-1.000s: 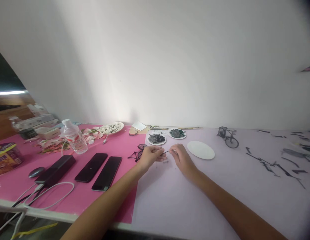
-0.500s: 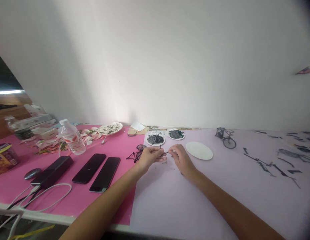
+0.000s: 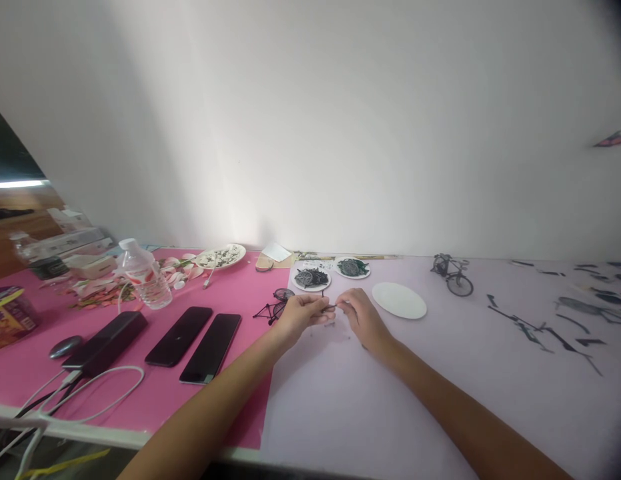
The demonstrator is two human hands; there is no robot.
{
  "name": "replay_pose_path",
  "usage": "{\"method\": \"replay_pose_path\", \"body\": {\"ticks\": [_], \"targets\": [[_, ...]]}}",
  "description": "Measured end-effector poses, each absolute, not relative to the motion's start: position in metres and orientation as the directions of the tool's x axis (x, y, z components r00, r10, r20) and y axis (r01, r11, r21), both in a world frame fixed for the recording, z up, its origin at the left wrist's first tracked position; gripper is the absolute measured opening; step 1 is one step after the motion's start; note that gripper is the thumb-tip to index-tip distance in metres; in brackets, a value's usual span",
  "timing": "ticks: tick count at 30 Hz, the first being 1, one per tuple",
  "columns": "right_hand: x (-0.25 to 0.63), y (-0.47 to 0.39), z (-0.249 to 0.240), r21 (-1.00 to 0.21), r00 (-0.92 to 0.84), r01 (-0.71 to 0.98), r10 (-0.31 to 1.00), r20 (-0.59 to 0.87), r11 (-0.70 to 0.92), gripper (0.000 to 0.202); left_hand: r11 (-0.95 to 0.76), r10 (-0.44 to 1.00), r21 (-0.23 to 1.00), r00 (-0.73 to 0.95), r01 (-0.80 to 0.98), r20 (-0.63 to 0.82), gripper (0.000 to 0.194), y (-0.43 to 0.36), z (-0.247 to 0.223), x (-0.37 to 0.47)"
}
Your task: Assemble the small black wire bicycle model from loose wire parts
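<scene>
My left hand (image 3: pixel 304 315) pinches a small thin black part (image 3: pixel 329 307) between thumb and fingers, just above the table. Facing it, my right hand (image 3: pixel 359 313) has its thumb and forefinger closed at the part's other end. The part looks like a piece of a model bicycle, but its exact kind is too small to tell. Left of my left hand lies a partly built black model bicycle (image 3: pixel 270 311), partly covered by that hand. Behind the hands, one white plate (image 3: pixel 296 283) holds black bicycle pieces with a spoked wheel, and a second plate (image 3: pixel 369 272) holds dark pieces.
A bare white plate (image 3: pixel 399 301) lies right of my hands, with a standing model bicycle (image 3: pixel 459 285) beyond. Loose black parts (image 3: pixel 565 343) spread at far right. On the pink left side are two phones (image 3: pixel 210 350), a power bank (image 3: pixel 105 343), cables and a water bottle (image 3: pixel 145 277).
My hands stay almost in place. The right fingertips have come slightly closer to the left ones along the black part.
</scene>
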State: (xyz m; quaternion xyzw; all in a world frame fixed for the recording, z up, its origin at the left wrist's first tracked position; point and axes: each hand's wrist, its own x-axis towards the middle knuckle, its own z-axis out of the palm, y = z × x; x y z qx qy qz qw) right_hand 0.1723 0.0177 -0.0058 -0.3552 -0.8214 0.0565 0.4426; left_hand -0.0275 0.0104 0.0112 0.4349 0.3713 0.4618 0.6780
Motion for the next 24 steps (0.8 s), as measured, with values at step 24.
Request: {"method": "replay_pose_path", "body": {"ticks": [24], "targets": [[0.1718, 0.015, -0.0038, -0.485, -0.336, 0.474, 0.659, 0.673, 0.735, 0.017, 0.111, 0.956, 0.964, 0.291, -0.24, -0.038, 0.04, 0.0112, 0.0091, -0.029]]}}
